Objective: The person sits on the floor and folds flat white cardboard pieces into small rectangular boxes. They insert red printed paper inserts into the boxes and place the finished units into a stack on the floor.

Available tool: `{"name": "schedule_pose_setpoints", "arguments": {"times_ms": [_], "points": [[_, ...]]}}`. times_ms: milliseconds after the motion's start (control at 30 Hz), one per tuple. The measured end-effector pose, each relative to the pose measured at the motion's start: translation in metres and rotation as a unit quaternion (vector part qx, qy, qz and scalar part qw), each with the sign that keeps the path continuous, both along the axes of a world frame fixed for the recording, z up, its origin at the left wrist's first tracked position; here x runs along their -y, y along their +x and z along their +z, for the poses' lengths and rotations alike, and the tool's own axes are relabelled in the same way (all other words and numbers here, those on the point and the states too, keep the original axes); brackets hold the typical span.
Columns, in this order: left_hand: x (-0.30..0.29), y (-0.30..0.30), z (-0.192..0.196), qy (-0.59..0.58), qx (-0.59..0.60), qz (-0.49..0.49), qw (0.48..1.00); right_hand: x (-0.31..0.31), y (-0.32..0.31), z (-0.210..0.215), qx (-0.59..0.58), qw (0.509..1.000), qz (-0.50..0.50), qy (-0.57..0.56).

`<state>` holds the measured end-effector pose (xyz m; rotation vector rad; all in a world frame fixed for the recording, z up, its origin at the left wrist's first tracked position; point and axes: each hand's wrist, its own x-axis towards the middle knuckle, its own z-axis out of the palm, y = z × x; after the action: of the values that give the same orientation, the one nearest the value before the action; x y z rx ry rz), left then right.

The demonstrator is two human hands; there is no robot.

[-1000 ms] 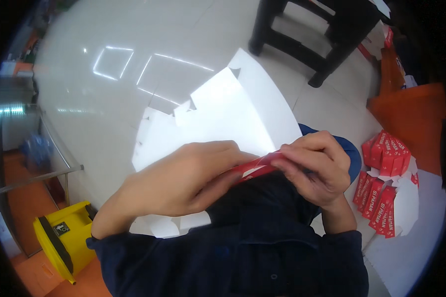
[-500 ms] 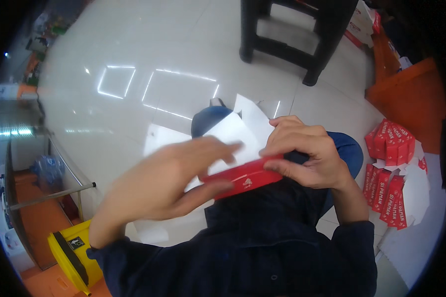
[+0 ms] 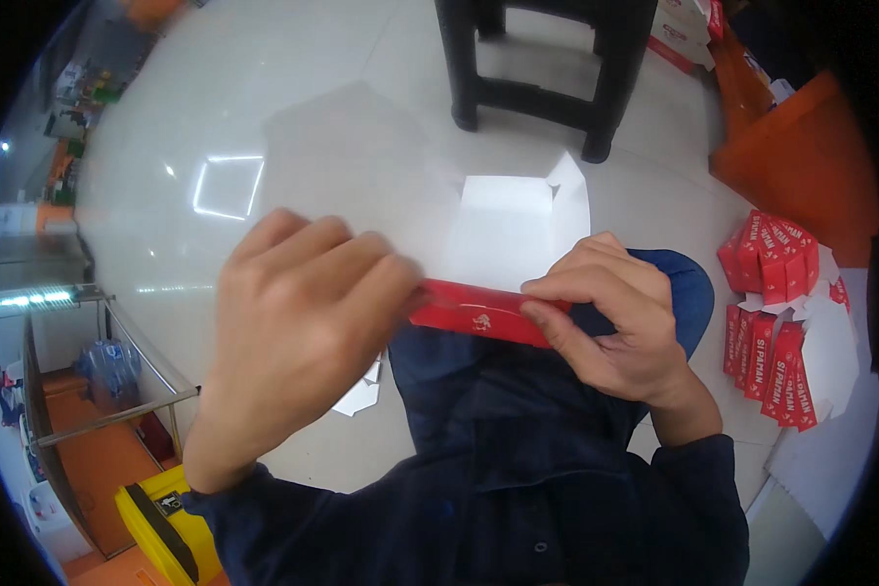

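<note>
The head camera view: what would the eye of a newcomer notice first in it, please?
First, probably, the red-and-white card piece at the centre, with the right hand pinching the right end of its red edge and the blurred left hand at the left end. Next, the red cartons gathered at the right. The black stool at the top and the yellow bin at the lower left also stand out.

Bare left hand (image 3: 303, 303), left side: blurred, knuckles up, fingers curled, thumb hidden. Left forearm (image 3: 227, 439) angles up from the near left out of a dark navy sleeve (image 3: 273, 518). Bare right hand (image 3: 610, 317), right side: thumb and index pinched, thumb nearer, other fingers bent; wrist cocked leftward. Blue-trousered right knee (image 3: 691, 298) bent beyond it.
</note>
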<state>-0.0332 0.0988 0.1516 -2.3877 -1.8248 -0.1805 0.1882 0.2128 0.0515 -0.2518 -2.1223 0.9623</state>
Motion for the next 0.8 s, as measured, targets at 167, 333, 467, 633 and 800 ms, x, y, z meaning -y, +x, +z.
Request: {"name": "schedule_pose_setpoints", "arguments": {"times_ms": [167,333,467,633,800], "points": [[-0.008,0.008,-0.01,0.038,-0.059,0.017,0.997,0.002,0.006,-0.008,0.011,0.999,-0.032,-0.025],[-0.009,0.014,-0.019,0.031,-0.034,-0.013,0.999,0.001,0.007,-0.01,0.002,0.999,-0.018,-0.028],[-0.015,0.019,-0.009,-0.05,0.006,-0.059,0.997,-0.008,0.007,-0.01,0.017,0.998,0.012,-0.057],[-0.023,0.03,-0.005,-0.162,-0.01,-0.09,0.983,-0.011,0.006,-0.01,0.024,0.991,0.055,-0.121],[-0.018,0.035,-0.028,-0.004,-0.015,-0.057,0.998,-0.013,0.013,-0.019,-0.012,0.97,0.018,-0.243]]}}
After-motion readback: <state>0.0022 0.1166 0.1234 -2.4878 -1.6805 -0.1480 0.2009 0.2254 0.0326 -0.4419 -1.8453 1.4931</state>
